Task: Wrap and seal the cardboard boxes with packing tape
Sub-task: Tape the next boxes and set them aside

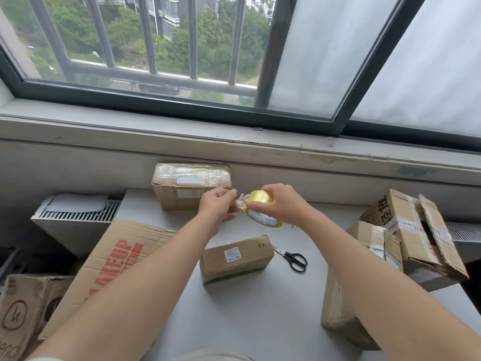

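While the right hand [279, 204] clamps the tape roll [262, 219], core facing the camera, left hand [217, 207] fingers [229, 193] pinch its left-pointing end [242, 199].

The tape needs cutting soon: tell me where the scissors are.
The scissors lie on the grey table, right of centre in the head view, just right of the small box marked X4 and nearer the person than the tape roll.

Left hand [217, 208] and right hand [279, 204] raised close together, fingers [226, 193] seemingly curled
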### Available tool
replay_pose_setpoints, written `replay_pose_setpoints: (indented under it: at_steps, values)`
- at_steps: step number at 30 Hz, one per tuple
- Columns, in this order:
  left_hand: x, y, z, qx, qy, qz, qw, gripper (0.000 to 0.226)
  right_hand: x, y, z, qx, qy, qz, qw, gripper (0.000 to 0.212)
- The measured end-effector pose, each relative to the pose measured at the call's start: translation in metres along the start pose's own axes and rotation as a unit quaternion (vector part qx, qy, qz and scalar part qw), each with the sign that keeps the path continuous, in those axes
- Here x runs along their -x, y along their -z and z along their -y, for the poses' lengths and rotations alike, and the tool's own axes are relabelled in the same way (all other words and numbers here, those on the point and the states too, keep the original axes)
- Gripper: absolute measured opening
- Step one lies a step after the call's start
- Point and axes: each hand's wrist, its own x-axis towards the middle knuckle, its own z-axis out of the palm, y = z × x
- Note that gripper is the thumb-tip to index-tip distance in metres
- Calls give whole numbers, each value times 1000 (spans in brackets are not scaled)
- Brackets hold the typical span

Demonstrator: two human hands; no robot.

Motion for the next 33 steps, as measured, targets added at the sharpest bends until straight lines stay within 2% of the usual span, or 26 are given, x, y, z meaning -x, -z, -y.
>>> replay_pose_setpoints:
  at_steps: [4,9,13,15,18,22,27,29,33]
  values:
    - [6,14,2,-38,-9,-14,999,13,-1,8,5,41,21,26,999,43]
    - [19,31,8,-20,-27,-35,999,11,-1,7,9,81,64,78,992,45]
    - [35,46,17,-55,-36,-100,993,6,-2,5,14,69,82,129,986,45]
    - [43,56,23,-50,-27,-136,989,8,-6,4,16,65,80,170,980,52]
    - [56,65,32,-43,-9,-158,986,6,-12,4,20,129,97,221,962,68]
    - [65,65,43,-24,-4,-180,983,6,-19,8,32,161,114,253,947,69]
    - [73,73,60,14,0,-219,976,6,-26,12,36,331,146,262,894,50]
    - [76,76,68,10,10,-224,975,7,-28,11,42,341,170,251,890,47]
    - [79,74,88,60,33,-253,965,9,-21,-3,65,327,232,238,885,24]
